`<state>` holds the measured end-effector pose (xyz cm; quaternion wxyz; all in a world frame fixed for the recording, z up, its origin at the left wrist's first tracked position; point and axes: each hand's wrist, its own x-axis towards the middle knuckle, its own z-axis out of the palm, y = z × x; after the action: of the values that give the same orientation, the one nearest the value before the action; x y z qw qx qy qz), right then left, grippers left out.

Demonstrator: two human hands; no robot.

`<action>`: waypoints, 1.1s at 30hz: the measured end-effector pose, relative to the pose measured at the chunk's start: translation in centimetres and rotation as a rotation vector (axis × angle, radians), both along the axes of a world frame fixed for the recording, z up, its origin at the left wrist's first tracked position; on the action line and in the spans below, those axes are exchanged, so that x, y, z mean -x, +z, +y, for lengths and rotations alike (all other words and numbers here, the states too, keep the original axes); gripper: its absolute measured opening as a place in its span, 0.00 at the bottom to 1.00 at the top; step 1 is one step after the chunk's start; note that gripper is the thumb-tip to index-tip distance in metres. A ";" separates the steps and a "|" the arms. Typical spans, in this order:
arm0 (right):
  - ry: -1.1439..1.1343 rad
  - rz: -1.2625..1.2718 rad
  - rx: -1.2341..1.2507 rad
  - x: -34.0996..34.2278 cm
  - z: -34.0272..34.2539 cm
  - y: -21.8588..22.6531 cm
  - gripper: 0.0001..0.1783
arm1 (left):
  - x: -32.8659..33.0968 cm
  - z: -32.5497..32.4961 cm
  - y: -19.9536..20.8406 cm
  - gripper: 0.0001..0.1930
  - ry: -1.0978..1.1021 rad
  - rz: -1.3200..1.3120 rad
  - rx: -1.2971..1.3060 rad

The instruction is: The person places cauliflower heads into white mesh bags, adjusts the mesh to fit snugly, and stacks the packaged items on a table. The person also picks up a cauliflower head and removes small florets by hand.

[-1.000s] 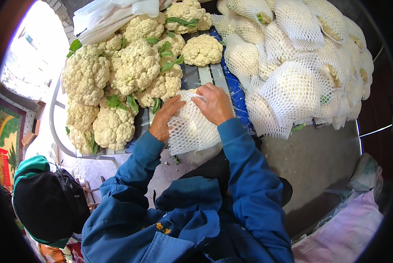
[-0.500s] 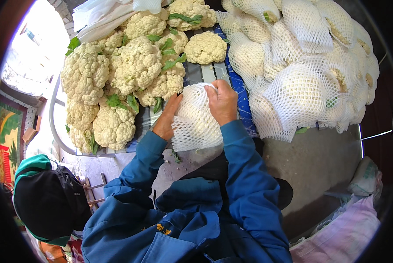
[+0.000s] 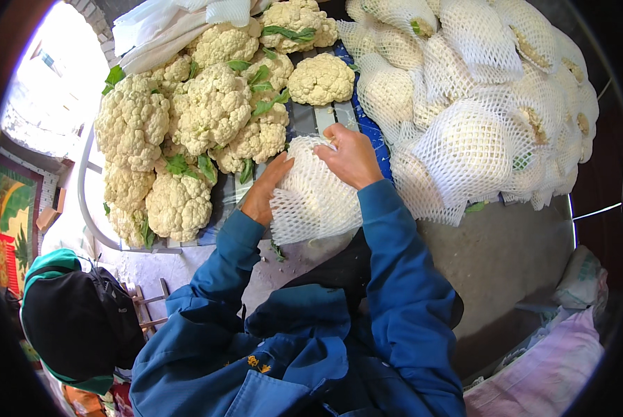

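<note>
In front of me is a cauliflower (image 3: 318,198) inside a white foam net sleeve (image 3: 290,221), at the near edge of the table. My left hand (image 3: 264,189) presses against its left side, steadying it, with the fingertips partly hidden. At the top, my right hand (image 3: 353,158) is closed in a pinch on the gathered rim of the sleeve. The sleeve's other end hangs loose toward me. Bare cauliflowers (image 3: 211,111) with a few green leaves are heaped to the left, and a single one (image 3: 321,79) lies just beyond my hands.
On the right rises a pile of net-wrapped cauliflowers (image 3: 471,142). Empty white net sleeves (image 3: 162,35) lie at the back left. A curved metal rail (image 3: 85,187) bounds the table's left end. A black and green bag (image 3: 75,320) is at lower left, and pale sacks (image 3: 541,368) at lower right.
My right hand has turned and shifted slightly along the sleeve's rim, its elbow swinging outward to the right. The left hand keeps its place against the cauliflower.
</note>
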<state>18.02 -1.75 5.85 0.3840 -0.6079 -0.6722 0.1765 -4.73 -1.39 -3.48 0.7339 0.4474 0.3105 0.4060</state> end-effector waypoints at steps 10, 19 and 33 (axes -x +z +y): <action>0.112 -0.275 0.134 1.6 2.4 2.3 0.18 | -1.3 -2.7 3.4 0.30 0.060 0.160 -0.398; 0.115 -0.279 -0.166 0.7 2.7 0.4 0.12 | -1.0 -2.5 3.0 0.28 0.071 0.261 -0.561; -0.005 -0.043 -0.162 0.1 2.8 -1.8 0.12 | -1.9 -2.4 2.2 0.42 0.157 0.210 -0.425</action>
<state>17.91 1.00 4.10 0.4176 -0.5802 -0.6910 0.1075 -2.79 -3.81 -1.26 0.5531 0.6060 0.3265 0.4694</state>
